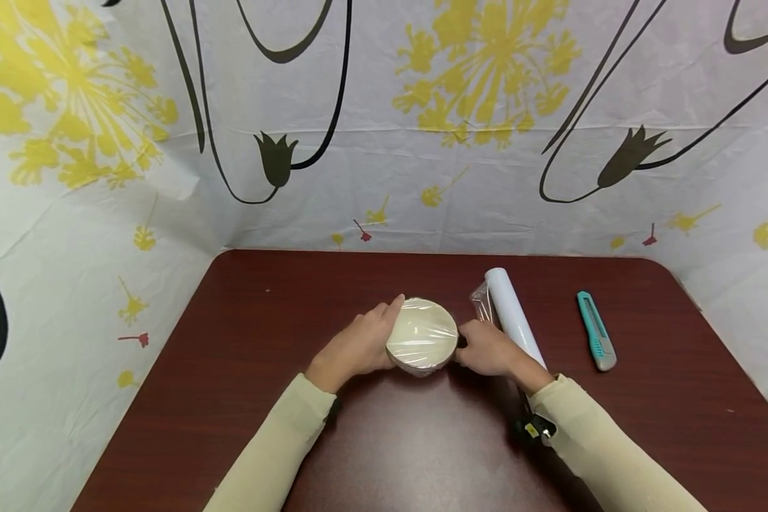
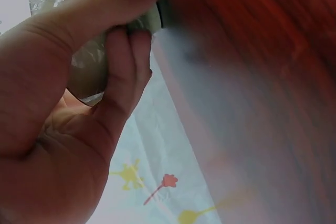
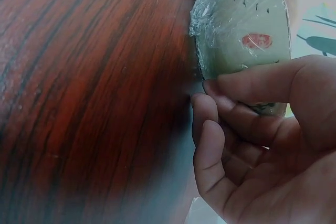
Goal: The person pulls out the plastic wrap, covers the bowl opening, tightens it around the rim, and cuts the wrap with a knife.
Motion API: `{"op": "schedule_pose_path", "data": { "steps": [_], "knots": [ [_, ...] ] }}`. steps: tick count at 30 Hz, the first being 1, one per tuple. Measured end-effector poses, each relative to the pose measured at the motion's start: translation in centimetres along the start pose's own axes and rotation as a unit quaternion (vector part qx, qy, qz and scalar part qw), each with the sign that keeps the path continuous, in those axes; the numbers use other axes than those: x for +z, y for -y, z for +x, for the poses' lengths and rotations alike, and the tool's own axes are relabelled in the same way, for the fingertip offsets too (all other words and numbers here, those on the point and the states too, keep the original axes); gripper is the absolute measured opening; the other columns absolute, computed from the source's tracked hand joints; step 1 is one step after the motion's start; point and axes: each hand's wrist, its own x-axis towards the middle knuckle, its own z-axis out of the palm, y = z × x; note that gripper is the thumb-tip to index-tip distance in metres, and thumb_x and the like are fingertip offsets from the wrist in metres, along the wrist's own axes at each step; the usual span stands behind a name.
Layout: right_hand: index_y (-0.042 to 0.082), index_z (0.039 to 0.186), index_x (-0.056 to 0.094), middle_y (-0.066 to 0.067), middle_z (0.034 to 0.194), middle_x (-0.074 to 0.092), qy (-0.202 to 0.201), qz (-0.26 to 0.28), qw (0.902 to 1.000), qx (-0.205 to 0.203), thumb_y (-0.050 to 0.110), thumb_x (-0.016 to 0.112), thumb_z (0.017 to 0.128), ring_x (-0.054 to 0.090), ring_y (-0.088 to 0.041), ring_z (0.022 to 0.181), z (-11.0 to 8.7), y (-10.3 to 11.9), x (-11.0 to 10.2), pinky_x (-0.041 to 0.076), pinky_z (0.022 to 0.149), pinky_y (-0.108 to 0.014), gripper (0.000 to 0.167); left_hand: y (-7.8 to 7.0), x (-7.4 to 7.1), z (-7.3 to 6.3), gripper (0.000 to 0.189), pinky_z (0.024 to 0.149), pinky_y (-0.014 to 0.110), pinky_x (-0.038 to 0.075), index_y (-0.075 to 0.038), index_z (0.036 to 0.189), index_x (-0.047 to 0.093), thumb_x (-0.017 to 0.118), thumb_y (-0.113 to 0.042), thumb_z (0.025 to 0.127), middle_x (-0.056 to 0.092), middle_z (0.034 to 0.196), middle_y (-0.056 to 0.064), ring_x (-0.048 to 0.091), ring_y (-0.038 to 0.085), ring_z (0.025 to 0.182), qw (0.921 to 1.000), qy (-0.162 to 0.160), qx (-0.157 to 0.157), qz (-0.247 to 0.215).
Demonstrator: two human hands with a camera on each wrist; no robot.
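A light-coloured bowl (image 1: 422,336) has clear plastic wrap (image 1: 416,355) stretched over its top, creased and shiny. Its side, with a red mark, shows in the right wrist view, where crumpled wrap (image 3: 202,17) bunches at the edge near the table. My left hand (image 1: 361,340) grips the bowl from the left, thumb along the side and fingers curled round it. On the opposite side, my right hand (image 1: 486,347) pinches at the lower edge of the wrapped bowl; its thumb and index tips meet there, and its other fingers are curled. What lies between those tips is mostly hidden.
A white roll of plastic wrap (image 1: 515,313) lies just right of the bowl, partly behind my right wrist, with a loose piece of film (image 1: 482,302) at its far end. Farther right is a teal utility knife (image 1: 596,331). Patterned cloth (image 1: 384,163) hangs behind the brown table (image 1: 307,284).
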Motion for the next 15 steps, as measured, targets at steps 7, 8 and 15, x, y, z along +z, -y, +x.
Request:
{"op": "schedule_pose_path", "data": {
  "steps": [7,8,15],
  "knots": [
    [0.023,0.079,0.071,0.012,0.067,0.062,-0.023,-0.006,0.9995,-0.024,0.026,0.083,0.085,0.059,-0.012,0.063,-0.8,1.5,-1.2,0.052,0.063,-0.036,0.014,0.4,-0.2,0.0,0.115,0.109,0.052,0.053,0.003,0.172,0.024,0.096,-0.018,0.086,0.057,0.151,0.023,0.064,0.041,0.129,0.9975,0.024,-0.011,-0.066],
    [0.02,0.081,0.071,0.01,0.069,0.063,-0.029,-0.01,0.9992,-0.027,0.027,0.084,0.084,0.059,-0.013,0.066,-1.2,2.4,-1.8,0.053,0.064,-0.037,0.014,0.4,-0.2,0.0,0.116,0.111,0.052,0.052,0.002,0.173,0.023,0.097,-0.016,0.085,0.056,0.152,0.024,0.062,0.041,0.132,0.9967,0.028,-0.012,-0.075],
    [-0.002,0.113,0.076,-0.011,0.099,0.078,-0.029,-0.005,0.9993,-0.023,0.016,0.088,0.08,0.067,-0.025,0.087,-3.4,8.3,-5.5,0.058,0.083,-0.05,0.04,0.7,-0.5,0.1,0.124,0.116,0.051,0.048,-0.004,0.175,0.023,0.101,-0.011,0.08,0.052,0.159,0.024,0.054,0.042,0.143,0.9924,0.045,-0.023,-0.112]
  ]
}}
